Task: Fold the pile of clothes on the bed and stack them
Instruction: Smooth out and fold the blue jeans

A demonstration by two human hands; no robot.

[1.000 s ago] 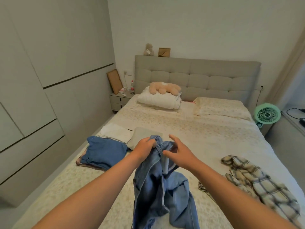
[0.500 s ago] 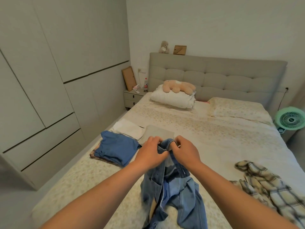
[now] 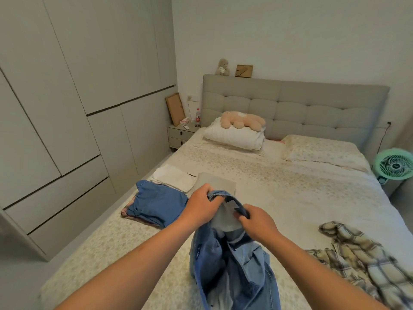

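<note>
I hold a pair of blue jeans (image 3: 234,269) up over the bed (image 3: 290,189). My left hand (image 3: 202,208) grips the waistband on the left. My right hand (image 3: 259,222) pinches the waistband a little to the right, and the white pocket lining shows between them. The legs hang crumpled down to the mattress. On the bed's left side lie a folded blue garment (image 3: 158,203) on a pinkish piece, a folded white one (image 3: 173,177) and a folded grey one (image 3: 218,182). A rumpled plaid shirt (image 3: 362,260) lies on the right.
A white folded quilt (image 3: 234,137) with a plush toy (image 3: 242,119) and a pillow (image 3: 321,151) sit at the headboard. A nightstand (image 3: 178,135) stands at the far left, a wardrobe (image 3: 67,108) along the left wall, a green fan (image 3: 394,164) at the right.
My hands have moved apart along the jeans' waistband, showing the white lining. The view has swung left and the fan now sits at the right edge.
</note>
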